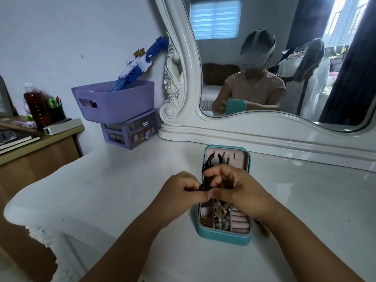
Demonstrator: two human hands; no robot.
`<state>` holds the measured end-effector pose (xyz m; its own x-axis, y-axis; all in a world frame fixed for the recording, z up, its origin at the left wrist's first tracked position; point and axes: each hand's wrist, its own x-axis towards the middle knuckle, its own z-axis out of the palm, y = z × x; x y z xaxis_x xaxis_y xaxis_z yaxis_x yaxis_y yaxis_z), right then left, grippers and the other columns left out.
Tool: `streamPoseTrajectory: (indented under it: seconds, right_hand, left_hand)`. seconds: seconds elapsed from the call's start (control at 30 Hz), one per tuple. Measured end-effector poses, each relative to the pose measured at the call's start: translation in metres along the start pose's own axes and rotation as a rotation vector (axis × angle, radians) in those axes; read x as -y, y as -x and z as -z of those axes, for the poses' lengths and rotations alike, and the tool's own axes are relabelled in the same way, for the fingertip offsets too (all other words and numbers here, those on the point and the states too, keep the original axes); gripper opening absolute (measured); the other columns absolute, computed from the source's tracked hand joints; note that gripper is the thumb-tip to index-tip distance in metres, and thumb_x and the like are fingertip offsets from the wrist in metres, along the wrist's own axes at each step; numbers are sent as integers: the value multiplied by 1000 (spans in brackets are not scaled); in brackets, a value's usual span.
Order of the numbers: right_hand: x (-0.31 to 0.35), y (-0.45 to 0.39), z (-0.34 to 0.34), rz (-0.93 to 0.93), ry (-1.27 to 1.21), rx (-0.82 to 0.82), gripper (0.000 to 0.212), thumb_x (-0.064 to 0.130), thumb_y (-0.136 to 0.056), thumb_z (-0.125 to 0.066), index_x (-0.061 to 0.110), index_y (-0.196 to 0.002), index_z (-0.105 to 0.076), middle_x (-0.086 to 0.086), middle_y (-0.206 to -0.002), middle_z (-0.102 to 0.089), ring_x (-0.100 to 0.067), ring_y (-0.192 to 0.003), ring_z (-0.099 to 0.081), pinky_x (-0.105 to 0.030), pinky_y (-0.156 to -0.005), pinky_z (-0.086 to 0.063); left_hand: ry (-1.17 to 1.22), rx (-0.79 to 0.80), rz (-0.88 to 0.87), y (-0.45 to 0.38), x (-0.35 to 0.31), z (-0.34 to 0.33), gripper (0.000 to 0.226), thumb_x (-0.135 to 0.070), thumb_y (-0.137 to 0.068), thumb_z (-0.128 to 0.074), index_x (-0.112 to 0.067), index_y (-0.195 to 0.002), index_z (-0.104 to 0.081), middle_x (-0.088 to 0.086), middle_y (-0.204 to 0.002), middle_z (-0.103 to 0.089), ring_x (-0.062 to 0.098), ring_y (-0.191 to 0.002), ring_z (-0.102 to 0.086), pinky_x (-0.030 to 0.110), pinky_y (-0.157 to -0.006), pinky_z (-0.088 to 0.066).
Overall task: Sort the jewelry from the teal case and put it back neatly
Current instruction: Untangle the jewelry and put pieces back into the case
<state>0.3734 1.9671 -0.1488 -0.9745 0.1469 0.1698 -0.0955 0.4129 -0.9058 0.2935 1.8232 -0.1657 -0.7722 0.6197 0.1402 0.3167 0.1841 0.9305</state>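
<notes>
at the far left edge of the white tabletop (122, 200) a purple basket (116, 102) sits on a small purple drawer unit (130, 132), well apart from the work. nearer the front, the left hand (179, 195) has its fingers curled, thumb and fingertips pinching a small black piece of jewelry (204, 188) over the left rim of the teal case (223, 237). the right hand (234, 189) meets it from the other side, its fingers bent and pinching the same black piece, from which dark cords (211, 161) run up into the raised lid. the case lies open toward the middle of the tabletop, in front of the mirror (264, 58). its tray holds a jumble of pale beads (220, 217) and gold bits (203, 219) in the left compartments, while the ring rolls (240, 220) on the right look bare. judging by that tangle, the sorting is at an early stage: most pieces remain to be separated and laid back neatly.
</notes>
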Motion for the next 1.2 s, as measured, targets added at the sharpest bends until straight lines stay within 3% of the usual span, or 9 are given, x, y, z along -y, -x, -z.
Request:
streamPoseTrajectory:
  seconds: [0.07,0.17,0.3,0.47,0.6,0.8,0.9,1.03,1.2]
  right_hand:
    - [1,1,2,-35,-6,63,27,2,-83,-63,16,-106,-64,-4,-85,-68,-12,-76,-63,-20,-74,-50]
    - [3,2,4,-4,65,82,14,7,-86,-60,14,-93,-69,-4,-86,-71,-8,-75,-63,-17,-72,-50]
    - [-3,-4,0,44,218,13,15,4,-83,-63,19,-79,-68,5,-70,-64,3,-59,-56,-10,-59,-45]
    - [-10,-7,-4,76,328,-22,13,3,-79,-67,14,-82,-72,3,-73,-66,-2,-63,-57,-15,-61,-46]
    - [-11,-8,-3,47,274,-62,18,0,-77,-67,15,-86,-65,7,-68,-60,1,-57,-53,-11,-57,-44]
    - [-12,-7,0,58,243,-96,17,-2,-79,-64,14,-81,-70,12,-72,-64,6,-64,-58,-5,-64,-43]
    - [-8,-4,5,49,114,-139,26,-6,-81,-61,19,-76,-68,10,-69,-64,6,-56,-56,-10,-61,-46]
    - [-2,1,10,59,0,-214,22,-7,-82,-59,14,-78,-68,1,-71,-65,5,-51,-55,-10,-53,-45]
    - [3,4,12,80,19,-275,24,-3,-81,-62,19,-75,-69,8,-67,-66,3,-59,-57,-10,-60,-44]
  left_hand:
    - [88,87,27,-1,1,2,10,-6,-74,-71,-7,-65,-67,-6,-61,-60,3,-58,-55,14,-59,-43]
    - [211,160,65,0,0,5,3,1,-75,-69,-2,-73,-68,3,-62,-66,11,-59,-60,19,-59,-50]
    - [156,22,66,-1,1,3,20,4,-70,-74,-7,-82,-62,7,-63,-69,15,-55,-65,23,-54,-53]
    - [-85,-69,4,0,-2,0,11,-8,-71,-77,-10,-75,-67,2,-58,-69,10,-51,-64,23,-52,-52]
    - [-170,-113,-7,1,-5,-4,22,-13,-69,-79,-25,-75,-62,-1,-57,-68,6,-48,-63,22,-53,-49]
    - [-303,-84,-92,2,-3,-8,5,-12,-74,-74,-17,-72,-75,-9,-66,-67,7,-63,-63,22,-65,-52]
    - [-326,-30,-126,0,1,-6,9,-10,-78,-69,-16,-78,-76,-9,-74,-62,7,-71,-63,20,-70,-51]
    - [-340,23,-113,-1,6,-4,15,-10,-80,-66,-19,-86,-76,-12,-78,-61,3,-75,-62,11,-68,-47]
    - [-351,48,-68,-3,7,-8,12,-12,-81,-66,-18,-84,-76,-12,-76,-60,6,-76,-63,17,-71,-48]
